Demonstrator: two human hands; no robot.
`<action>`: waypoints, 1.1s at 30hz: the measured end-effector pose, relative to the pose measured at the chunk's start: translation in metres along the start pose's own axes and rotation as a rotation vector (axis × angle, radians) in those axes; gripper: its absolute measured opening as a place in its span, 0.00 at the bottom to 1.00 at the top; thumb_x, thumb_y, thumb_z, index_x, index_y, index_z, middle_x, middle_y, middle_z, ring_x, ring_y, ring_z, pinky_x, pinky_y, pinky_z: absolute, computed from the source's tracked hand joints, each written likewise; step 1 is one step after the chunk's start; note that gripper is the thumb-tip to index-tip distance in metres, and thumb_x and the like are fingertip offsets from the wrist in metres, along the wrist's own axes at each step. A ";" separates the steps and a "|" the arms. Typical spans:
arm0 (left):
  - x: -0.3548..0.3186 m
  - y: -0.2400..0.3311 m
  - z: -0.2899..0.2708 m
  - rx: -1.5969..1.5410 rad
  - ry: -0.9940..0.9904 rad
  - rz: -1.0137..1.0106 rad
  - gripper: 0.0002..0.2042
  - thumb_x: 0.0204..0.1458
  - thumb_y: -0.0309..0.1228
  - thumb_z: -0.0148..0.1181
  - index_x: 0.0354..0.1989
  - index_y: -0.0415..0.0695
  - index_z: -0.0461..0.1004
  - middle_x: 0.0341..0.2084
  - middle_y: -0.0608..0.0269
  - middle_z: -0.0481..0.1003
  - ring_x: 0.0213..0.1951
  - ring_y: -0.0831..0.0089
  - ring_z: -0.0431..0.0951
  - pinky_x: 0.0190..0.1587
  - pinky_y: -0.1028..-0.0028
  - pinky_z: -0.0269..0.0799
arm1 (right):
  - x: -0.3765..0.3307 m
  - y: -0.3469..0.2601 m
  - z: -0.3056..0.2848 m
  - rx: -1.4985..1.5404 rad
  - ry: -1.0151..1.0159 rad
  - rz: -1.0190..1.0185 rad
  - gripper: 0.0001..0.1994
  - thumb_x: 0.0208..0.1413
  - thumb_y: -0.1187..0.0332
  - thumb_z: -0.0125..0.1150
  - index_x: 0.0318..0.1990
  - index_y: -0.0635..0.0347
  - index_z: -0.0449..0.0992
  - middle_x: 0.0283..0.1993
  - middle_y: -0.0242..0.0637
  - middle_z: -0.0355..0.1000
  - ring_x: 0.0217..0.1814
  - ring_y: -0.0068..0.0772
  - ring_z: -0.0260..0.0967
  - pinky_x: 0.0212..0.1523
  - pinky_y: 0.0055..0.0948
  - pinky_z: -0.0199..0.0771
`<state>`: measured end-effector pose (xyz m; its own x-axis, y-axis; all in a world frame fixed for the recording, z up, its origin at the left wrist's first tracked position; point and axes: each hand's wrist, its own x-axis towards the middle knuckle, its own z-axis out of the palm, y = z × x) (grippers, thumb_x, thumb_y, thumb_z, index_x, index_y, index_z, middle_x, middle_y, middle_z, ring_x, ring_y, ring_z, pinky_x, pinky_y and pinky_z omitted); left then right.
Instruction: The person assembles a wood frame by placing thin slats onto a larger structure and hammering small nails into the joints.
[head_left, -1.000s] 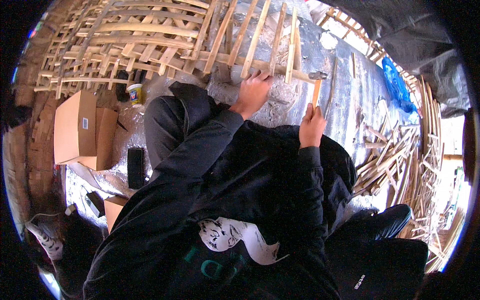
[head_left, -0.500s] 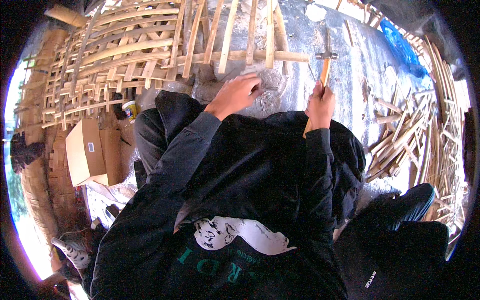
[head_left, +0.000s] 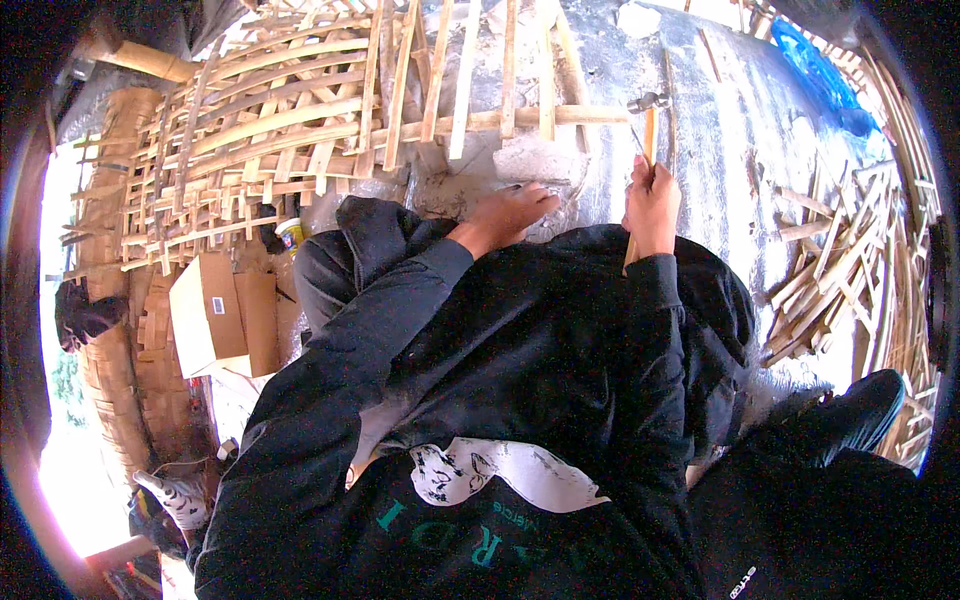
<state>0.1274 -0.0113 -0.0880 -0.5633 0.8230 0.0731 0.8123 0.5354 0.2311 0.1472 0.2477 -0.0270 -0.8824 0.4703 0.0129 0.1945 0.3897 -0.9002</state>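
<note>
My right hand (head_left: 652, 208) is wrapped round the wooden handle of a hammer (head_left: 649, 140). The hammer's dark metal head (head_left: 648, 102) points away from me, beside the end of a bamboo crosspiece. A thin dark sliver stands along the handle; its kind is too fine to make out. My left hand (head_left: 512, 214) hovers low over the floor in front of my knees, fingers curled and close together; whatever they hold, if anything, is hidden. Just beyond it lies a pale, dusty block (head_left: 540, 163). Ahead, a woven bamboo lattice (head_left: 290, 105) spreads left, its loose strip ends pointing toward me.
A cardboard box (head_left: 208, 315) and a small yellow tub (head_left: 290, 235) are at my left. To the right lies a heap of split bamboo strips (head_left: 825, 265), with a blue plastic bag (head_left: 820, 80) beyond. Another person's dark-clothed leg (head_left: 850, 420) is at the lower right.
My left hand has come lower and nearer to my lap, turning palm down. The right hand still grips the hammer. The whole view has shifted slightly.
</note>
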 end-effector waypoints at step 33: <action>0.046 -0.081 -0.087 -0.041 0.594 -0.511 0.11 0.55 0.20 0.55 0.44 0.43 0.62 0.40 0.47 0.70 0.40 0.41 0.76 0.43 0.50 0.72 | 0.089 0.011 0.046 -0.138 -0.027 -0.129 0.17 0.63 0.59 0.65 0.34 0.65 0.70 0.19 0.37 0.72 0.11 0.22 0.62 0.11 0.26 0.61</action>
<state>0.0228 -0.0331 -0.0187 -0.8616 0.2309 0.4520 0.4309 0.8033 0.4111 0.0511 0.2571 -0.0556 -0.9144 0.3893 0.1110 0.1344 0.5507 -0.8238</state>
